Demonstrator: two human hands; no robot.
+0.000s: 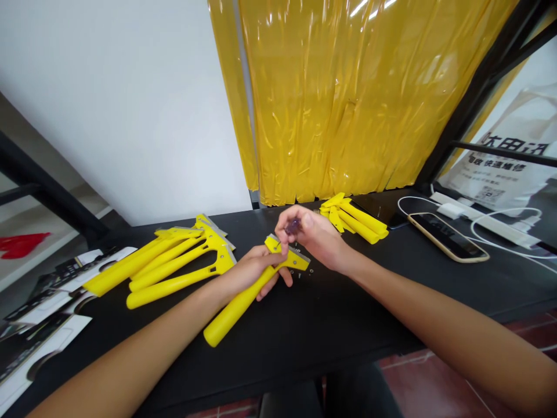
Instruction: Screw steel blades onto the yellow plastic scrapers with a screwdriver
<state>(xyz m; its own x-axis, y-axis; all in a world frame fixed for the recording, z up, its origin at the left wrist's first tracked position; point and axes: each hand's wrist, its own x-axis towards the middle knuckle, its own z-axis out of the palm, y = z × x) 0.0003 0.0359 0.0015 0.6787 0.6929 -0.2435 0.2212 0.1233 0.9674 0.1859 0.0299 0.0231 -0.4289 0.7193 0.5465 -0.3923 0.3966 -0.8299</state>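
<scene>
A yellow scraper (239, 310) is gripped near its head by my left hand (256, 264), its handle slanting down toward the table's front. My right hand (313, 232) is closed around a small screwdriver with a dark purple, see-through handle (293, 226). The screwdriver's tip points down at the scraper head, by one end of its blade clamp; whether it sits in a screw I cannot tell. Several tiny screws and nuts (311, 271) lie on the table beside the head. To the left rest several more yellow scrapers (174, 267) with metal blades.
Yellow scraper parts (354, 220) are piled at the back right, near a dark tablet-like slab (383, 212). A phone (448, 237), white cables and a power strip (491, 220) lie further right. Printed cards (56, 342) cover the left side. A yellow plastic curtain (339, 104) hangs behind.
</scene>
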